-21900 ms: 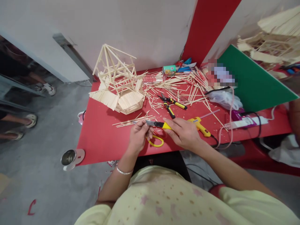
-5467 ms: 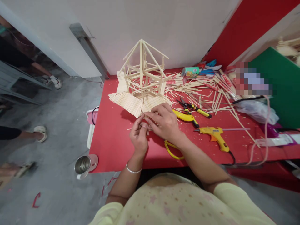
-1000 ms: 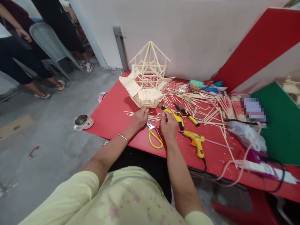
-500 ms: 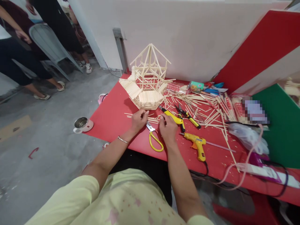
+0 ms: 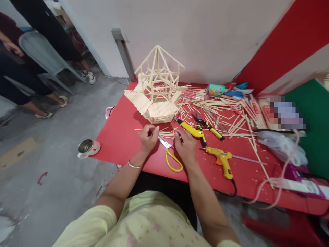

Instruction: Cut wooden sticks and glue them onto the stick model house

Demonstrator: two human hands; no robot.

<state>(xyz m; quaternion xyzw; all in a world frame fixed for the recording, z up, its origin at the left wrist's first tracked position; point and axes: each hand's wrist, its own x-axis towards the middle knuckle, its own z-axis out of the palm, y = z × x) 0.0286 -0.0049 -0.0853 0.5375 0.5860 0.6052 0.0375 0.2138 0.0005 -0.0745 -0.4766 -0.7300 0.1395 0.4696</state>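
Note:
My left hand (image 5: 149,139) is curled closed over the red table, its thumb and finger drawn together. Across from it, my right hand (image 5: 185,145) has its fingers bent in a pinch. Whatever either hand holds is too small or hidden to make out. Between the hands lie scissors (image 5: 168,146) with yellow handles, blades pointing toward my left hand. Thin wooden sticks (image 5: 168,134) lie on the table just beyond. Behind them stands a small house-like model (image 5: 160,110) built of sticks, with an open pointed roof frame.
A yellow utility knife (image 5: 190,128), pruning shears (image 5: 205,127) and a yellow glue gun (image 5: 222,159) with its cord lie on the right. Loose sticks (image 5: 221,106) cover the back. A mug (image 5: 88,148) is at the left edge. People stand by a chair (image 5: 42,51).
The view has shifted and tilted slightly. Both hands stay closed in nearly the same place in front of the model, with the scissors still between them.

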